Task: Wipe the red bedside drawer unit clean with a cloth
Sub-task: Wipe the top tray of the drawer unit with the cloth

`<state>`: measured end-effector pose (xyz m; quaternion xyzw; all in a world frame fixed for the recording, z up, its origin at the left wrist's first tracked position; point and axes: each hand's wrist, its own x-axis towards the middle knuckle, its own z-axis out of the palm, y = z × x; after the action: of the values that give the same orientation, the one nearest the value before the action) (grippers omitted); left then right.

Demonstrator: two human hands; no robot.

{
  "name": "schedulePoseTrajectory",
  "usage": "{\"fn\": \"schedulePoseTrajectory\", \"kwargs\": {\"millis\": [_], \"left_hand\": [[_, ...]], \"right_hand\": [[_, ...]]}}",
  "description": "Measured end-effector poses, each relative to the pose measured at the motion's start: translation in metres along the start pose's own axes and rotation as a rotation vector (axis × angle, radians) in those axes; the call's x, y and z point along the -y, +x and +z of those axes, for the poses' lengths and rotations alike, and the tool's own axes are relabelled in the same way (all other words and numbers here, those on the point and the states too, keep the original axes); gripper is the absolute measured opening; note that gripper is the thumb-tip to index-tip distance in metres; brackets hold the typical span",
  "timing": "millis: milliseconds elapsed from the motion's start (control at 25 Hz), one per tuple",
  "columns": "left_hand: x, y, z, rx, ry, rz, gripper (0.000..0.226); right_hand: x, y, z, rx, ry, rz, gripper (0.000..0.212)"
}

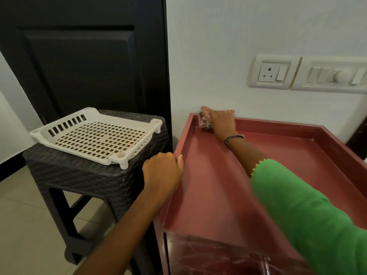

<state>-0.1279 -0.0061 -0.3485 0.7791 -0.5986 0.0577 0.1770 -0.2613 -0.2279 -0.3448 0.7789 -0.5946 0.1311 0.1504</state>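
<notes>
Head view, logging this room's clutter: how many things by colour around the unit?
Red: 1, red wooden drawer unit
White: 1, white perforated plastic tray
Dark: 1, dark woven-pattern plastic stool
Striped: 1, crumpled striped cloth
Total: 4

No readable text, label, brand, number or sign appears on anything in view.
</notes>
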Motion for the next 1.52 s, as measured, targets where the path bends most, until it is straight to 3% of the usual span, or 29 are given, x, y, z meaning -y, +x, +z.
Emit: {"fn": "schedulePoseTrajectory", "kwargs": {"millis": [160,280,440,600,960,1040,1160,1360,1520], "left_hand": [[0.001,0.002,0.001,0.006,-0.009,0.002,0.044],[0.001,0.001,0.001,0.013,0.011,0.012,0.047],[0.002,0.003,0.003,0.002,0.006,0.015,0.045],[0.001,0.003,0.004,-0.013,0.02,0.026,0.047],[0.0,0.0,0.003,-0.03,0.005,0.015,0.045],[0.001,0.002,0.003,-0.03,-0.006,0.01,0.044],[0.0,0.002,0.004,-0.028,-0.027,0.002,0.043],[0.003,0.003,0.005,-0.031,-0.015,0.002,0.047],[0.003,0.003,0.006,-0.034,0.001,-0.006,0.048]], "right_hand": [[-0.059,-0.023,0.001,-0.004,-0.106,0.171,0.033],[-0.027,-0.015,-0.006,0.018,-0.06,0.21,0.027],[0.036,0.003,0.003,0.009,0.119,-0.059,0.039],[0.007,-0.008,0.0,-0.014,0.137,-0.148,0.047],[-0.204,-0.081,-0.003,-0.142,0.117,0.172,0.041],[-0.217,-0.081,0.005,-0.148,0.11,0.292,0.034],[-0.185,-0.061,0.009,-0.156,0.127,0.419,0.033],[-0.115,-0.052,-0.01,-0.074,0.193,0.064,0.037],[-0.166,-0.06,-0.02,-0.03,0.114,0.099,0.034]]}}
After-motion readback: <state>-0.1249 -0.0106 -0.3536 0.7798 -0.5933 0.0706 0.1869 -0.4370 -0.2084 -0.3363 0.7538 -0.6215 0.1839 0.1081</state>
